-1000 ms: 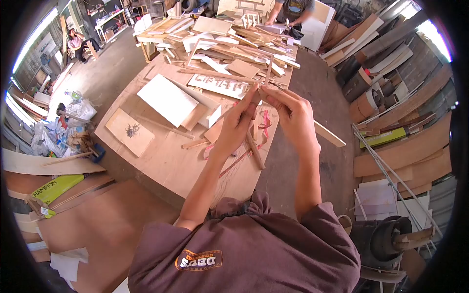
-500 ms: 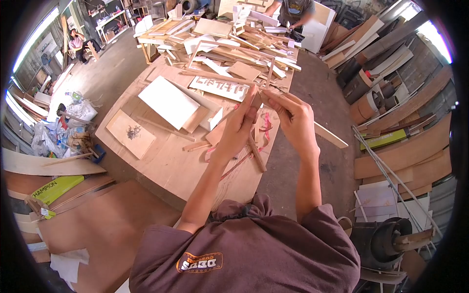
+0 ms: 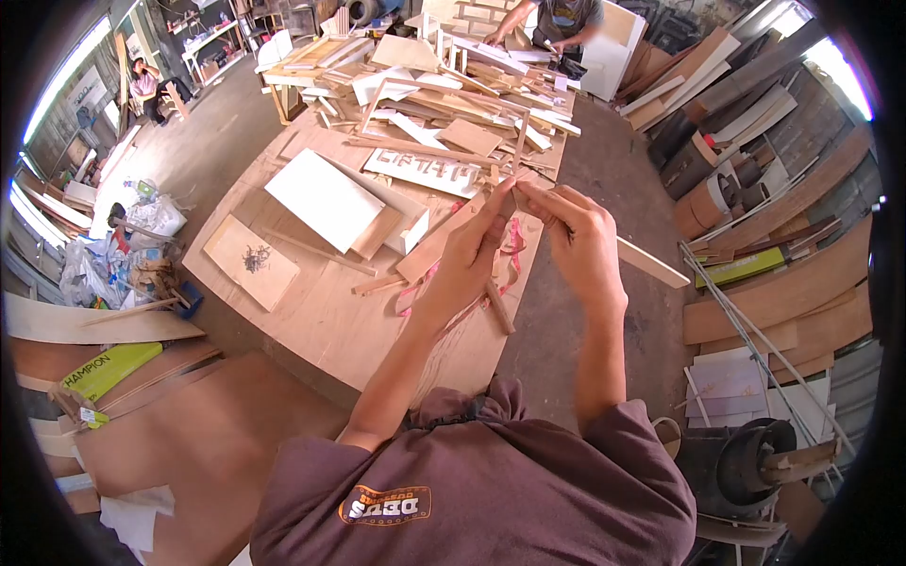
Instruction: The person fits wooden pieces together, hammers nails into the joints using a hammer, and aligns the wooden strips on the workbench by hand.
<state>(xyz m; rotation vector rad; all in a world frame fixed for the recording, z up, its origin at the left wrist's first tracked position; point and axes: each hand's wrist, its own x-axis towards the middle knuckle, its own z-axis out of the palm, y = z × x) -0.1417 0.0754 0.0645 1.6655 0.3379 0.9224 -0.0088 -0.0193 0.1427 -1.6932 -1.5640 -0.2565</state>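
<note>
Over the right side of the plywood table, my left hand (image 3: 477, 241) and my right hand (image 3: 578, 236) meet at the fingertips, both closed in a pinch. A narrow wooden strip (image 3: 653, 262) runs behind my right hand toward those fingertips and sticks out to the right past the table edge. The fingers hide its near end. Just beyond my hands stands a thin wooden frame (image 3: 519, 141); whether they touch it I cannot tell. Under my left hand lie pink-red ribbon (image 3: 512, 250) and a short brown stick (image 3: 498, 307). Past it is a white board with cut-out letters (image 3: 420, 170).
The plywood table (image 3: 326, 325) carries a white panel (image 3: 326, 201), a small board with a heap of dark screws or nails (image 3: 255, 258) and a large pile of wood offcuts (image 3: 453, 90). A co-worker (image 3: 571, 24) stands at the far end. Another person (image 3: 149, 90) sits far left.
Both hands have come slightly down and to the right. The wooden strip's outer end has shifted right with them. The co-worker's arms have moved over the pile.
</note>
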